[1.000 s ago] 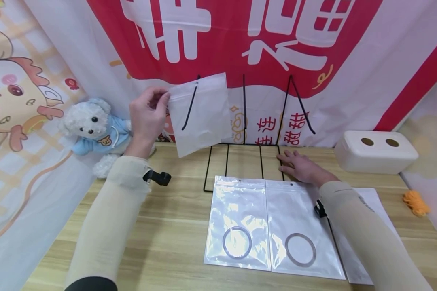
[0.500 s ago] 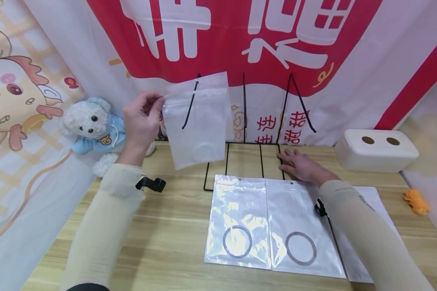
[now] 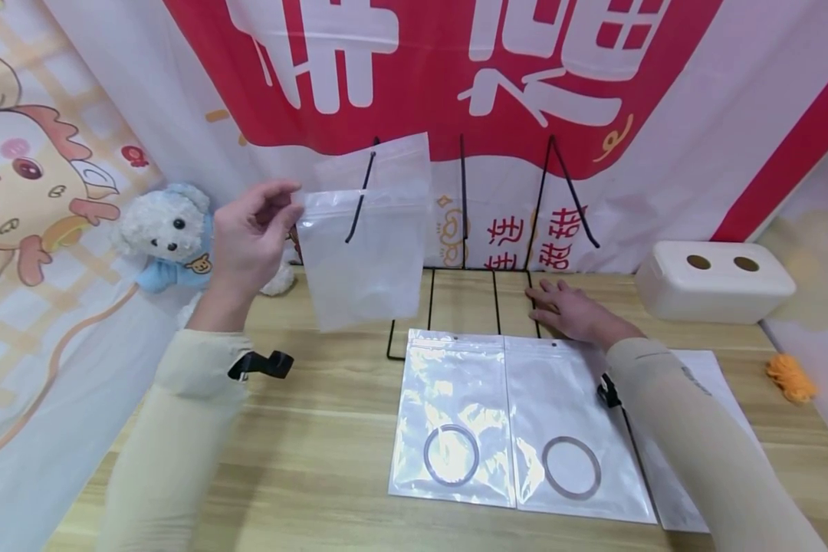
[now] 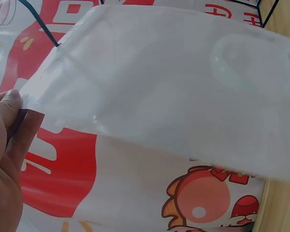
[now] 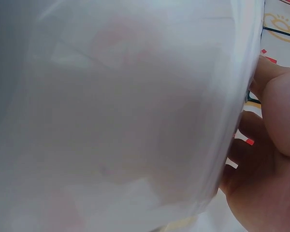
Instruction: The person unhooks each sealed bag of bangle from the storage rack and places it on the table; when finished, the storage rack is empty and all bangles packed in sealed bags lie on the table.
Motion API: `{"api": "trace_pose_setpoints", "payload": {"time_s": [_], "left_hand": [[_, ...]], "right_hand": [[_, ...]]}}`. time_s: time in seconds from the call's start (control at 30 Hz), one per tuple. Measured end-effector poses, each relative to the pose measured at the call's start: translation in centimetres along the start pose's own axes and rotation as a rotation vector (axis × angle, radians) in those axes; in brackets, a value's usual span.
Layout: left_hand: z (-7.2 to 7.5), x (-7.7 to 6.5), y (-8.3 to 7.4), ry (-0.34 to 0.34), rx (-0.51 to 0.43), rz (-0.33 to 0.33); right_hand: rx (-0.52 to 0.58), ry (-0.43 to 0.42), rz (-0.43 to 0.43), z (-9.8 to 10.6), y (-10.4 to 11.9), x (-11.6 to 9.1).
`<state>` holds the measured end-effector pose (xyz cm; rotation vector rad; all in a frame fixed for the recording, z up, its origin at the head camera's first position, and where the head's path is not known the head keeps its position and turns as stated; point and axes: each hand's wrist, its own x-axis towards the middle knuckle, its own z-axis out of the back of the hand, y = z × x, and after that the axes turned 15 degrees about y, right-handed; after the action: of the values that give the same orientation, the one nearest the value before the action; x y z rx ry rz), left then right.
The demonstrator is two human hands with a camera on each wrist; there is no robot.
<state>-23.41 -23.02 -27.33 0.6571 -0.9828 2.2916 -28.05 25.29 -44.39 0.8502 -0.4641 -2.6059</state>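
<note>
A translucent zip bag (image 3: 366, 264) hangs on the left hook (image 3: 361, 203) of a black wire rack (image 3: 462, 270). The thumb and fingers of my left hand (image 3: 251, 241) pinch its upper left corner, as the left wrist view of the bag (image 4: 164, 82) also shows. Another bag edge (image 3: 393, 161) shows higher up behind it. My right hand (image 3: 569, 310) rests near the right side of the rack's base, fingers spread and touching the wire. In the right wrist view, a blurred bag (image 5: 125, 121) covers most of the picture beside the right hand (image 5: 270, 169).
Two clear-fronted zip bags with round outlines, one left (image 3: 448, 399) and one right (image 3: 566, 406), lie before the rack. Another white bag (image 3: 714, 391) is partly under my right sleeve. A plush bear (image 3: 172, 222), a cream box (image 3: 717, 284) and orange yarn (image 3: 791, 377) stand around.
My left hand has moved left, down and toward me, pulling the near bag's corner away from the sheet behind it. My right hand has stayed in place.
</note>
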Motion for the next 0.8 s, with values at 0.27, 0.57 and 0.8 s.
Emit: {"api": "trace_pose_setpoints", "payload": {"time_s": [0.27, 0.57, 0.8], "left_hand": [[0.9, -0.9, -0.1, 0.116, 0.034, -0.046], [1.1, -1.6, -0.5, 0.182, -0.053, -0.054], [1.0, -2.1, -0.5, 0.186, -0.123, -0.012]], "right_hand": [[-0.002, -0.005, 0.005, 0.1, -0.2, 0.1], [-0.01, -0.012, 0.009, 0.1, -0.2, 0.0], [-0.006, -0.015, 0.022, -0.1, 0.1, -0.1]]}}
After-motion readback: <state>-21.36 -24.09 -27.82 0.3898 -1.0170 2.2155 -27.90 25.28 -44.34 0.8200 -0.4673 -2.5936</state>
